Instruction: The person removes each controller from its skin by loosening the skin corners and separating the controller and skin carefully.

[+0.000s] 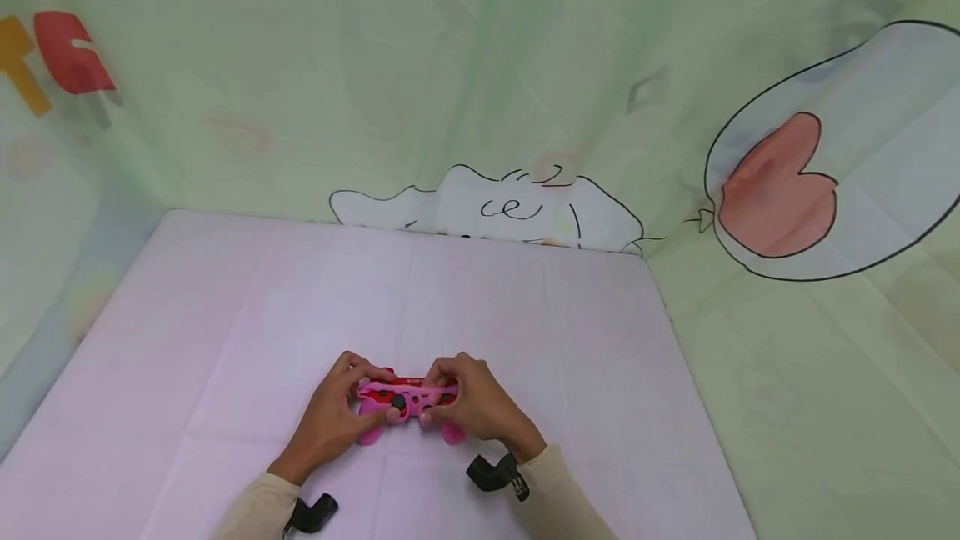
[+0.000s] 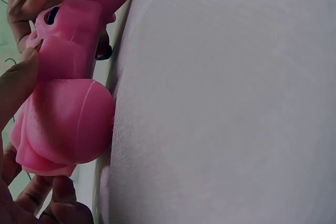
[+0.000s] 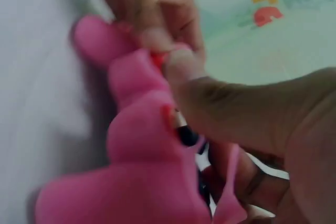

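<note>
A red game controller (image 1: 411, 381) with a pink silicone cover (image 1: 452, 433) partly over it lies low over the table. My left hand (image 1: 330, 411) grips its left end, thumb on the near side and fingers at the far edge. The right hand (image 1: 483, 402) pinches the right part of the cover between thumb and fingers. In the right wrist view, a thin strip of the cover (image 3: 142, 129) stands apart from the controller, with red and black parts showing through. Rounded pink grips of the cover (image 2: 71, 121) fill the left wrist view.
A pale, creased cloth covers the table (image 1: 300, 290). Green printed curtains (image 1: 375, 82) enclose its back and sides, with a balloon drawing (image 1: 892, 148) at the right. A black wrist camera mount (image 1: 491, 473) sits at the right wrist, another mount (image 1: 313, 515) at the left.
</note>
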The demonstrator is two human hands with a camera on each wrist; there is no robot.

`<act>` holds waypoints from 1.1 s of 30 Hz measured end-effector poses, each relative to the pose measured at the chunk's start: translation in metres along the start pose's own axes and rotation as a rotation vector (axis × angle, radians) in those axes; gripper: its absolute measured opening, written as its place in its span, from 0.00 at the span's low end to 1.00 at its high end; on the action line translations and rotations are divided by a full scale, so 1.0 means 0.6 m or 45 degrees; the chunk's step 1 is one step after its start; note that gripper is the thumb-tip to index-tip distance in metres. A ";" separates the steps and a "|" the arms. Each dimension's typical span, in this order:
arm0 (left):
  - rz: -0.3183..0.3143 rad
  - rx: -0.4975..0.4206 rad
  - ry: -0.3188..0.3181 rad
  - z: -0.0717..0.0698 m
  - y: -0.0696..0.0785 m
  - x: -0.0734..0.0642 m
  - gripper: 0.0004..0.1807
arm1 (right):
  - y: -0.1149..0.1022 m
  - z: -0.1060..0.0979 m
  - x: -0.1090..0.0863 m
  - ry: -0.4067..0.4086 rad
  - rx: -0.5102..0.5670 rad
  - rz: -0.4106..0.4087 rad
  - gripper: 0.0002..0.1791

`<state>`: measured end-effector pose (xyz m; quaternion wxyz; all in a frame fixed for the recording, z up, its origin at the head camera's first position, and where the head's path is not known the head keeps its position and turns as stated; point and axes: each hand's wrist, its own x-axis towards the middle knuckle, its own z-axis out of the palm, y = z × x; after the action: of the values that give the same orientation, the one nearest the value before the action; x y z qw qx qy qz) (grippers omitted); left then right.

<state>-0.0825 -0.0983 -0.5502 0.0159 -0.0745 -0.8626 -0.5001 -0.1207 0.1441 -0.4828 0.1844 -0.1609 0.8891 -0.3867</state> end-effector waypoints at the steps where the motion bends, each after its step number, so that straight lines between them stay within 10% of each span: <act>1: 0.005 -0.005 0.000 0.000 0.001 0.000 0.26 | 0.001 0.001 -0.003 0.023 -0.046 -0.017 0.13; 18: 0.235 0.145 0.027 0.002 0.016 0.001 0.18 | 0.032 0.059 -0.044 0.715 -0.727 -0.760 0.10; 33: 0.293 0.284 -0.022 -0.001 0.027 0.014 0.13 | 0.065 0.068 -0.044 0.806 -0.570 -0.897 0.07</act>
<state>-0.0884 -0.0900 -0.5353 0.0739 -0.1746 -0.8987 -0.3955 -0.0847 0.1552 -0.5321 -0.2734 -0.3609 0.8543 -0.2555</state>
